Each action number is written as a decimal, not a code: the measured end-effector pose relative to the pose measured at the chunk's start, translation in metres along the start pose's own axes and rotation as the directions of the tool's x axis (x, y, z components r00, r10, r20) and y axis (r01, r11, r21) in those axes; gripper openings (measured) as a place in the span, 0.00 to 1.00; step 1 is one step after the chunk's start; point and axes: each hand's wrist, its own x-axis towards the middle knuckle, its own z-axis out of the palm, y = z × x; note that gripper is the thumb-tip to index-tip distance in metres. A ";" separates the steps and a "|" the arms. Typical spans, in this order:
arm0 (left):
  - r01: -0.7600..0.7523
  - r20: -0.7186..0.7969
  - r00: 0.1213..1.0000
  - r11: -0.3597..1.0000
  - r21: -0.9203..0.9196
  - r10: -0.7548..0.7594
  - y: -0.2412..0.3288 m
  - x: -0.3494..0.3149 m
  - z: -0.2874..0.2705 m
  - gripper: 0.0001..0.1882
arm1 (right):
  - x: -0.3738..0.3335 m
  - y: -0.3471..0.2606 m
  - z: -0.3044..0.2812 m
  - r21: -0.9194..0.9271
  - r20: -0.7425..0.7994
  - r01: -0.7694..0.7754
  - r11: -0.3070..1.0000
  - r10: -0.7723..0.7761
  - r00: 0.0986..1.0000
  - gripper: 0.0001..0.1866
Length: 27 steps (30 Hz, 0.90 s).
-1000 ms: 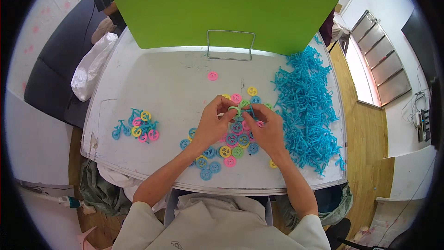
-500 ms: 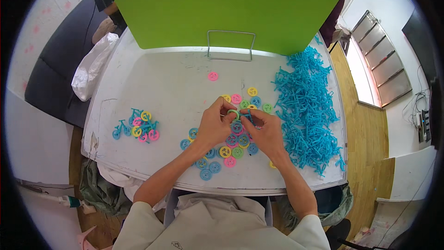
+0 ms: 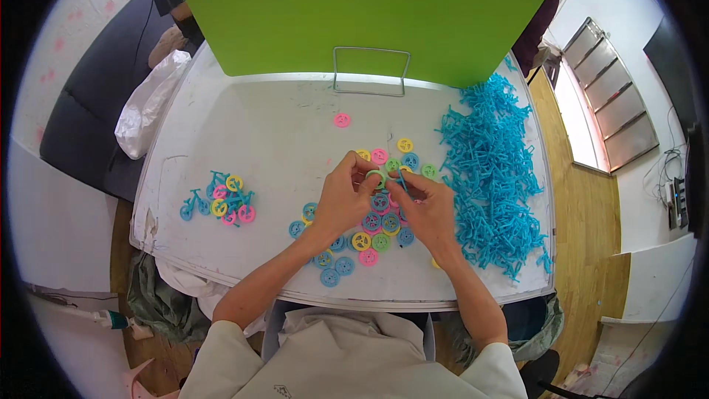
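Observation:
Between the fingertips of my left hand (image 3: 348, 191) is a green toy wheel (image 3: 376, 177). My right hand (image 3: 427, 203) pinches a small blue plastic bike frame (image 3: 401, 179), mostly covered by the fingers, right beside that wheel. Whether the two parts are joined I cannot make out. Both hands are closed and meet over a scatter of loose toy wheels in blue, yellow, pink and green; a yellow wheel (image 3: 360, 241) and a pink wheel (image 3: 368, 257) lie just below them. Farther up the table rests a lone pink wheel (image 3: 341, 120).
A large heap of blue bike frames (image 3: 491, 177) covers the table's right side. Several toy bikes (image 3: 225, 199) with coloured wheels lie in a small pile at left. A green panel (image 3: 362, 15) stands at the far edge, with a bent metal wire stand (image 3: 369, 93) before it.
Both hands stay in nearly the same place. The green wheel now shows more of its face, and the right fingers have shifted slightly around the blue frame.

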 end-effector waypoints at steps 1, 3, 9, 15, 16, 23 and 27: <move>0.003 -0.005 1.000 0.999 0.040 -0.003 0.002 -0.001 0.000 0.04 | 0.000 0.001 0.000 0.009 0.022 0.006 1.000 -0.006 1.000 0.11; 0.009 -0.015 1.000 0.997 0.083 -0.008 0.001 -0.003 0.000 0.04 | 0.000 -0.002 0.001 0.032 0.050 -0.026 0.999 0.025 0.998 0.12; -0.090 -0.076 0.990 0.954 0.287 0.117 0.006 -0.009 0.009 0.05 | 0.004 0.016 -0.001 0.168 0.129 -0.089 0.982 0.068 0.989 0.11; -0.095 -0.063 0.991 0.962 0.258 0.114 0.007 -0.006 0.007 0.06 | 0.007 0.011 -0.001 0.230 0.156 -0.207 0.951 0.174 0.972 0.14; -0.075 -0.056 0.995 0.982 0.171 0.086 0.007 -0.004 0.006 0.07 | 0.006 0.011 0.000 0.240 0.099 -0.141 0.960 0.120 0.988 0.14; -0.016 -0.033 0.999 1.000 0.015 0.016 0.012 -0.003 0.003 0.07 | 0.005 0.013 -0.004 -0.106 0.020 0.217 0.970 -0.217 0.976 0.12; -0.105 -0.034 0.994 0.991 -0.082 0.103 0.005 -0.002 0.002 0.09 | 0.006 0.009 -0.006 -0.202 -0.018 0.248 0.948 -0.256 0.966 0.09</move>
